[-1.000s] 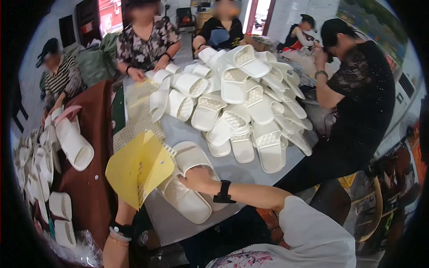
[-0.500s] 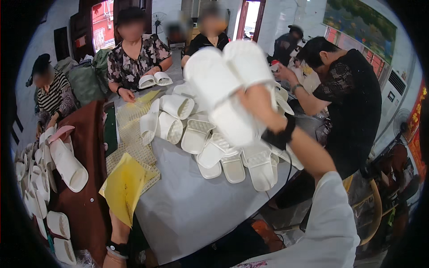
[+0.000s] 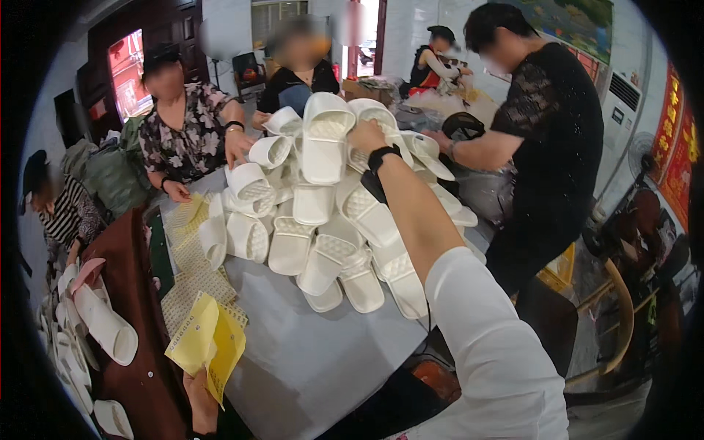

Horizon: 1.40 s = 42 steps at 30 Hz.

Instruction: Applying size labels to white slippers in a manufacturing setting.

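At the lower left, my left hand (image 3: 196, 385) is closed on a folded yellow sticker sheet (image 3: 209, 345), with my fingers mostly hidden by it. My right hand (image 3: 369, 137) reaches out to the top of a heap of white slippers (image 3: 312, 205) on the table. Its fingers are curled round the edge of a white slipper (image 3: 328, 136) that stands nearly upright on the heap. Another white slipper (image 3: 375, 114) lies just behind that hand. Exactly where my fingertips grip is partly hidden.
Sticker sheets (image 3: 194, 275) lie along the left of the grey table (image 3: 293, 359). On a brown cloth (image 3: 139, 315) are more slippers (image 3: 106, 323). A person in a flowered top (image 3: 187, 136) touches the heap's far side. Someone in black (image 3: 550, 147) stands at the right.
My right hand has carried the white slippers from close in front of me down onto the far top of the heap. The yellow sheet has turned and opens more. The view has shifted.
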Each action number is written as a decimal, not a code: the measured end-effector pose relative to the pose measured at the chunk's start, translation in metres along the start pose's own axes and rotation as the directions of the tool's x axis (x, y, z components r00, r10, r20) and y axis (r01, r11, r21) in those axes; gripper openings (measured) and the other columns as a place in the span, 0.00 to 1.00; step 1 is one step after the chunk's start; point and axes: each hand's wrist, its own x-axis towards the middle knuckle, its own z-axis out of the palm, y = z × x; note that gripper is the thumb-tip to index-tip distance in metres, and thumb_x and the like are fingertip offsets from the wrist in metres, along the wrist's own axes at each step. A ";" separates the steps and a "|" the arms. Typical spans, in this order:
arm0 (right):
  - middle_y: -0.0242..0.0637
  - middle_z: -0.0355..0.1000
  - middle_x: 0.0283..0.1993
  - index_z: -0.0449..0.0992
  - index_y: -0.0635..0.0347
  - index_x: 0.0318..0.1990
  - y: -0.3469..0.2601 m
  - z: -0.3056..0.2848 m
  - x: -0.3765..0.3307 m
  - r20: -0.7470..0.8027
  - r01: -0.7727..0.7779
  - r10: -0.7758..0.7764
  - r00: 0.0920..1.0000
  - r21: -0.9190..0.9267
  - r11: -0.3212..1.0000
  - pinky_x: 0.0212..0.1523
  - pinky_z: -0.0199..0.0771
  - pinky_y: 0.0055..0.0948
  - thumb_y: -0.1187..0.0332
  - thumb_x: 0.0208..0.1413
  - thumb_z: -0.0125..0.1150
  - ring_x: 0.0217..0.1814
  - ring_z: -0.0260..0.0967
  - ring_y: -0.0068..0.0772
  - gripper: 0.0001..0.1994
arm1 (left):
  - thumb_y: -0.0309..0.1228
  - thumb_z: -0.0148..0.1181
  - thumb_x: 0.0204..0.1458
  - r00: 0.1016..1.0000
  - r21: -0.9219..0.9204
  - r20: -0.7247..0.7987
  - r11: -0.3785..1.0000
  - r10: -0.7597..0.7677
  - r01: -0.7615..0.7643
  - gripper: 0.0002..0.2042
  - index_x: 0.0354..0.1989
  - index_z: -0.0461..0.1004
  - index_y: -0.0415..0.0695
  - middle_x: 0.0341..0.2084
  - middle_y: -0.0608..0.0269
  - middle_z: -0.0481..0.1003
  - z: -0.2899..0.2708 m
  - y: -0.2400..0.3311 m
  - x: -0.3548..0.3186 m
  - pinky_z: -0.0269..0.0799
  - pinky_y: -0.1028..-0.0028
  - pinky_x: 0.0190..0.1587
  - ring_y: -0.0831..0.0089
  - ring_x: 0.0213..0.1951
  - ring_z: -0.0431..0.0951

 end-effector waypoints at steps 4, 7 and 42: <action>0.54 0.69 0.43 0.76 0.63 0.38 -0.013 -0.023 0.011 0.076 0.069 -0.067 0.995 -0.026 0.997 0.46 0.68 0.41 0.66 0.41 0.53 0.47 0.67 0.53 0.16 | 0.20 0.44 0.52 0.997 -0.009 0.065 1.000 0.030 -0.030 0.18 0.53 0.59 0.35 0.47 0.56 0.67 0.007 0.001 -0.008 0.67 0.71 0.48 0.67 0.47 0.71; 0.52 0.71 0.39 0.78 0.64 0.31 -0.028 -0.054 -0.003 0.136 0.442 -0.440 0.888 -0.519 0.732 0.43 0.67 0.47 0.67 0.39 0.56 0.41 0.69 0.53 0.12 | 0.20 0.44 0.52 0.998 0.057 0.050 0.998 0.030 -0.033 0.18 0.53 0.59 0.35 0.46 0.57 0.68 0.008 0.004 -0.010 0.67 0.72 0.47 0.68 0.46 0.71; 0.47 0.70 0.42 0.73 0.59 0.42 -0.555 -0.004 -0.618 -0.138 0.422 -0.880 -0.455 0.837 -0.350 0.48 0.64 0.38 0.52 0.47 0.54 0.49 0.65 0.45 0.21 | 0.22 0.48 0.42 0.979 0.461 -0.060 0.875 0.197 -0.148 0.11 0.36 0.71 0.37 0.30 0.50 0.75 -0.003 -0.064 0.013 0.69 0.64 0.36 0.58 0.36 0.75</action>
